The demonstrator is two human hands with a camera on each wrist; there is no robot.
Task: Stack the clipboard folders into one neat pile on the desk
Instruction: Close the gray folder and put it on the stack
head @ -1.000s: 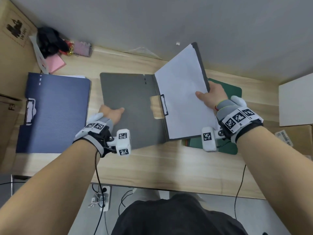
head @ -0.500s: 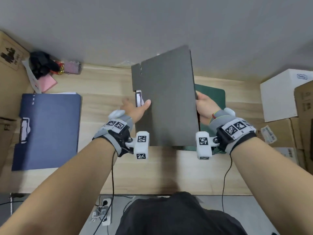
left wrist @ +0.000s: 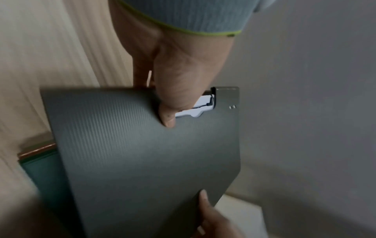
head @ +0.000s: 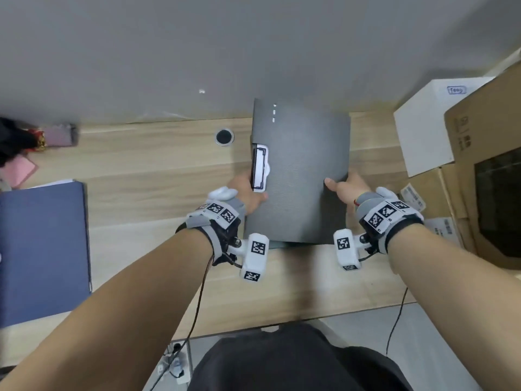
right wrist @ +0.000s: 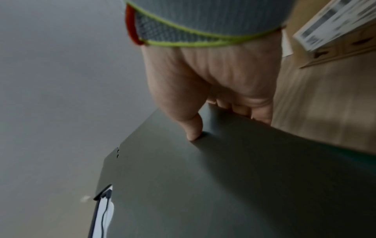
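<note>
A closed dark grey clipboard folder (head: 298, 176) (left wrist: 146, 161) (right wrist: 223, 185) is held over the desk's right part, above a green folder (left wrist: 42, 173) that shows only as a sliver (head: 277, 244) at its near edge. My left hand (head: 248, 193) (left wrist: 173, 90) grips its left edge beside the white clip (head: 260, 167), thumb on top. My right hand (head: 342, 187) (right wrist: 205, 96) grips its right edge, thumb on the cover and fingers beneath. A blue folder (head: 42, 249) lies flat at the desk's left.
A white box (head: 431, 122) and brown cardboard boxes (head: 485, 165) crowd the desk's right end. A cable hole (head: 224, 136) sits in the wooden desk (head: 155, 179) near the grey wall. Pink and black items (head: 19, 148) lie at the far left corner.
The open grey folder was shut and lifted with both hands, then carried right and lowered flatter over the green folder. The blue folder stayed put.
</note>
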